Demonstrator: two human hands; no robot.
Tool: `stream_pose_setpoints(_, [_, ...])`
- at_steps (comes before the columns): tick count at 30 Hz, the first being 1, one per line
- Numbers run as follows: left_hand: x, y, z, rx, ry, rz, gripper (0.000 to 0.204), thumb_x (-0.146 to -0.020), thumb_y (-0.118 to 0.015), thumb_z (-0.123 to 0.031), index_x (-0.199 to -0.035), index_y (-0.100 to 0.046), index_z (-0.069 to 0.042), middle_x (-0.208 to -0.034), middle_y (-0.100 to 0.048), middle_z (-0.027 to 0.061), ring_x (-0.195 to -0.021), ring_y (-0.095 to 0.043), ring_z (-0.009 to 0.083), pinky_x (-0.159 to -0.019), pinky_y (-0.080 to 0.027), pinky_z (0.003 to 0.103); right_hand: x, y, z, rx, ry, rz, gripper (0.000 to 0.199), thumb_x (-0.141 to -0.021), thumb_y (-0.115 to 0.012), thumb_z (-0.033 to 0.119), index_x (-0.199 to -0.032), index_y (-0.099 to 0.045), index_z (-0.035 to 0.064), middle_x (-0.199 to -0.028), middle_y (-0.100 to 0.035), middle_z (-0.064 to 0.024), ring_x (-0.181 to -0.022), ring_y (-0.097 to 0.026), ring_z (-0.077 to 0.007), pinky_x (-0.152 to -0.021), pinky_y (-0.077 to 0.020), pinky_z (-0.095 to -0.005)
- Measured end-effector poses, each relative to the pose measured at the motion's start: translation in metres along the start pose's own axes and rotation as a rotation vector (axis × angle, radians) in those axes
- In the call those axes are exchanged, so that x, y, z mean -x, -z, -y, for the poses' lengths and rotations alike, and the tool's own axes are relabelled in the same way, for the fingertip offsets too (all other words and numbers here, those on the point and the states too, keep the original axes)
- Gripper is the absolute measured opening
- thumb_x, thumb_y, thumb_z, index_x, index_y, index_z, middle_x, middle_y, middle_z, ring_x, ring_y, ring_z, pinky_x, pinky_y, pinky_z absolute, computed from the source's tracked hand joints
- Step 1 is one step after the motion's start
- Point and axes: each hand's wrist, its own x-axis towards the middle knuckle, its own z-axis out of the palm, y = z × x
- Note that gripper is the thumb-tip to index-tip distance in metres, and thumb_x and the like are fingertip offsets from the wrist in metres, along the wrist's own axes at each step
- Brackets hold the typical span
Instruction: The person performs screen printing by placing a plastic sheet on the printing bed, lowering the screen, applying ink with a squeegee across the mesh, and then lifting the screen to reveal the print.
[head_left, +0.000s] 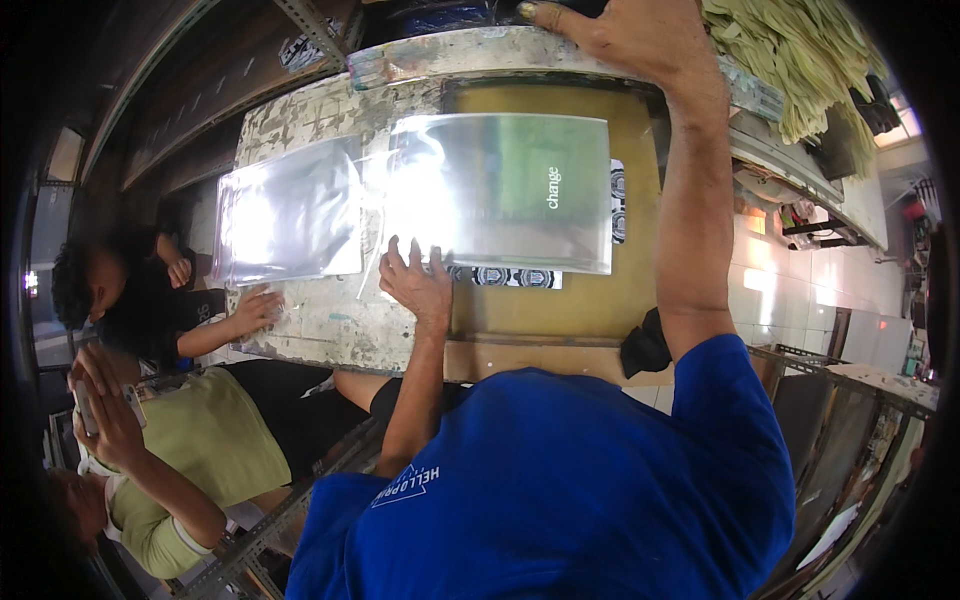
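Note:
A clear plastic bag (500, 195) with white lettering and a green tint lies over a yellow mesh panel (620, 300) on the table before me. My left hand (415, 287) rests with fingers spread on the bag's near left corner. Beneath the bag, a sheet with black-and-white round prints (520, 277) peeks out at the near and right edges. My right hand (630, 38) reaches to the table's far edge, thumb stretched out left; its other fingers are mostly cut off by the frame's top. Left of the bag lies a shiny stack of clear plastic bags (290, 215).
A long paint-stained bar (480, 55) runs along the far side. At the left, one person's hand (258, 312) is near the table edge; another person holds a phone (130, 405). Pale yellow-green strips (800, 60) pile up at the far right. A black cloth (647, 345) hangs by the near edge.

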Motion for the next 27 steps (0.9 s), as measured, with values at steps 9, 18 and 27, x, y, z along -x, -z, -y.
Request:
stream_pose_setpoints(9, [0.011, -0.011, 0.003, -0.039, 0.162, 0.039, 0.044, -0.087, -0.075, -0.03, -0.122, -0.067, -0.004, -0.142, -0.054, 0.0151, -0.123, -0.049, 0.0395, -0.094, -0.038, 0.053, -0.001, 0.0, 0.002, -0.047, -0.044, 0.023, 0.04, -0.075, -0.081, 0.027, -0.11, -0.077, 0.0072, -0.1, -0.076, -0.0146, -0.091, -0.073, -0.0298, -0.086, -0.0568, -0.0387])
stream_pose_setpoints(18, [0.011, -0.015, 0.011, -0.042, 0.145, 0.069, 0.044, -0.085, -0.075, -0.026, -0.121, -0.066, -0.002, -0.141, -0.057, 0.0146, -0.125, -0.048, 0.0386, -0.093, -0.038, 0.054, -0.001, 0.0, 0.007, -0.117, 0.0, 0.03, 0.045, -0.075, -0.083, 0.024, -0.118, -0.076, 0.0103, -0.1, -0.077, -0.0137, -0.089, -0.074, -0.0265, -0.084, -0.0574, -0.037])
stream_pose_setpoints(27, [0.013, -0.026, 0.015, -0.056, 0.189, 0.047, 0.044, -0.087, -0.073, -0.027, -0.123, -0.067, -0.004, -0.143, -0.057, 0.0143, -0.125, -0.048, 0.0381, -0.094, -0.038, 0.054, -0.002, 0.003, 0.01, -0.088, 0.037, 0.022, 0.044, -0.075, -0.083, 0.022, -0.116, -0.077, 0.01, -0.095, -0.078, -0.0138, -0.085, -0.074, -0.0269, -0.082, -0.057, -0.0373])
